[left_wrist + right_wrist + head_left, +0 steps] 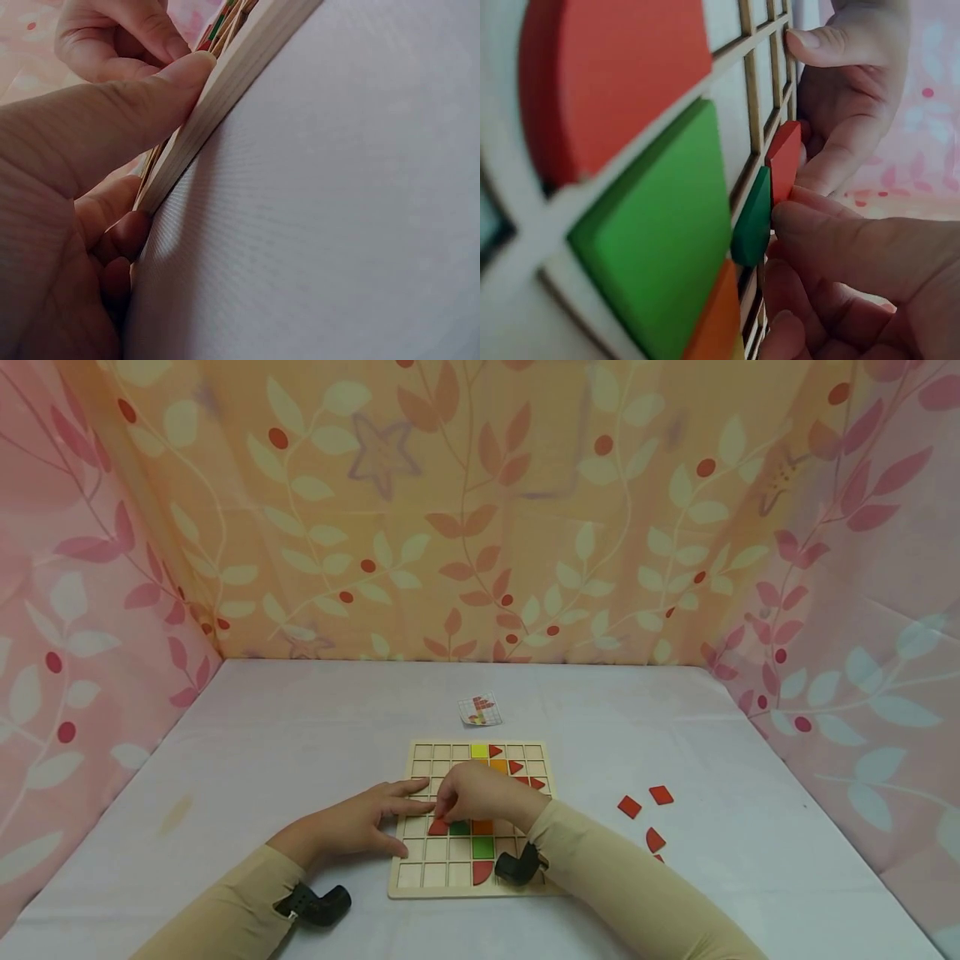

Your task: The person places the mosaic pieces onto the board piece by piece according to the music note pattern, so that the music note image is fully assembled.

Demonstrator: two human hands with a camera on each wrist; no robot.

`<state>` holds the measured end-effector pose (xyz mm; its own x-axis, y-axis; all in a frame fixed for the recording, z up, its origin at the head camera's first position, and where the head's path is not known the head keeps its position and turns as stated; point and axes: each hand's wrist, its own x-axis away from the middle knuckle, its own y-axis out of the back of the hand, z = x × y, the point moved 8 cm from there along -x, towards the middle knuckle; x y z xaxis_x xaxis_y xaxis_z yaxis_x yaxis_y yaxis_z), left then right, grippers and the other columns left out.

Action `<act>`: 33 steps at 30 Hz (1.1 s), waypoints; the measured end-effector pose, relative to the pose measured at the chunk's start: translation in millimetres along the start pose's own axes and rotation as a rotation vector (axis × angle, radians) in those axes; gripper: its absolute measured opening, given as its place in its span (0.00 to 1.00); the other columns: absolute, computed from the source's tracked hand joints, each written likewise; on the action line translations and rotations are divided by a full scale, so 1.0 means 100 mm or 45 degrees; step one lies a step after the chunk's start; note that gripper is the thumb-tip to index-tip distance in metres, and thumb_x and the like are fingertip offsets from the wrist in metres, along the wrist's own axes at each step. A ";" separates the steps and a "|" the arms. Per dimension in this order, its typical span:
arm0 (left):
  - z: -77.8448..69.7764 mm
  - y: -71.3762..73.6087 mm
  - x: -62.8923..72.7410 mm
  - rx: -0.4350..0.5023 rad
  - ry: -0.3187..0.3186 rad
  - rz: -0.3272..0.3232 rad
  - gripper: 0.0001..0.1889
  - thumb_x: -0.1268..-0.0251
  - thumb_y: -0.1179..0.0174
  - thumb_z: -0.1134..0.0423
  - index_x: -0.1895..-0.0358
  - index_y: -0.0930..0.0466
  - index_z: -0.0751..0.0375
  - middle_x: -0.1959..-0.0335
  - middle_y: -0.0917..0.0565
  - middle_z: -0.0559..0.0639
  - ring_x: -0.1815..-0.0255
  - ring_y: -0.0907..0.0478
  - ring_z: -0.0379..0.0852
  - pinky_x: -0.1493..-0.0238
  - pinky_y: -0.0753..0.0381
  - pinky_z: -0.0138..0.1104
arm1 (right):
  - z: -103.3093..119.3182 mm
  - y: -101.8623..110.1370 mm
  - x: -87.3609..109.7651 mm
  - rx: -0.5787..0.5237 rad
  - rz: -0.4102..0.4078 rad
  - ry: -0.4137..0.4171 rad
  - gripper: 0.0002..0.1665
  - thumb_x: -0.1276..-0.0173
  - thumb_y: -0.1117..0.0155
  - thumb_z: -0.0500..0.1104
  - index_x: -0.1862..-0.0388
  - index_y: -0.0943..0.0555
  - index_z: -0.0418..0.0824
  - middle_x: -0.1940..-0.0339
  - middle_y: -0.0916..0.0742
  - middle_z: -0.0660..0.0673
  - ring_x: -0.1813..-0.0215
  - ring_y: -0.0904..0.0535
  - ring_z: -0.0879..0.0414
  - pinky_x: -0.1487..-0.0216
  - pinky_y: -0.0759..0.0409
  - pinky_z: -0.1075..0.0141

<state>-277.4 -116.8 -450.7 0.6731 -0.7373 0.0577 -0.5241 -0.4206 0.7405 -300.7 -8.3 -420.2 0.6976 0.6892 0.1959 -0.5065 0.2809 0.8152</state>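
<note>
A wooden grid board (412, 875) lies on the white table. My right hand (487, 793) pinches a red tile (437, 828) over a cell left of a dark green tile (459, 829); in the right wrist view, thumb and fingers touch the red tile (784, 161). Whether it sits fully in its cell I cannot tell. My left hand (360, 818) rests on the board's left edge, fingers spread; in the left wrist view its thumb lies on the rim (217, 105). Nearby sit a light green square (483, 847), an orange square (482, 827) and a red quarter-circle (482, 872).
A yellow square (479, 751) and red triangles (515, 767) fill cells toward the board's far side. A small printed card (480, 709) with a coloured grid pattern lies behind the board. Several loose red pieces, including a quarter-circle (655, 840), lie to the right.
</note>
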 end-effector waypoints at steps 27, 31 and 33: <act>0.02 -0.01 0.00 0.006 0.012 0.001 0.35 0.52 0.36 0.44 0.36 0.33 0.39 0.28 0.47 0.47 0.29 0.53 0.54 0.37 0.50 0.57 | 0.04 0.04 0.08 0.103 0.036 0.031 0.09 0.43 0.33 0.38 0.67 0.13 0.52 0.71 0.18 0.62 0.67 0.26 0.67 0.64 0.27 0.75; 0.03 -0.02 0.00 0.017 0.030 0.006 0.35 0.52 0.36 0.44 0.36 0.33 0.42 0.28 0.48 0.47 0.29 0.54 0.54 0.37 0.51 0.57 | -0.01 0.18 0.18 0.082 -0.005 0.031 0.07 0.42 0.34 0.39 0.67 0.13 0.51 0.70 0.19 0.61 0.68 0.26 0.66 0.64 0.26 0.74; 0.03 -0.02 0.00 0.024 0.042 0.011 0.35 0.52 0.36 0.44 0.36 0.33 0.43 0.28 0.48 0.46 0.29 0.55 0.55 0.37 0.51 0.57 | -0.06 0.25 0.24 0.072 -0.030 0.034 0.06 0.43 0.34 0.39 0.67 0.13 0.49 0.72 0.19 0.60 0.68 0.26 0.65 0.64 0.26 0.73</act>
<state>-278.1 -117.6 -454.3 0.6852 -0.7232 0.0864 -0.5395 -0.4242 0.7273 -300.1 19.1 -398.4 0.6950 0.7005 0.1621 -0.4598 0.2596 0.8492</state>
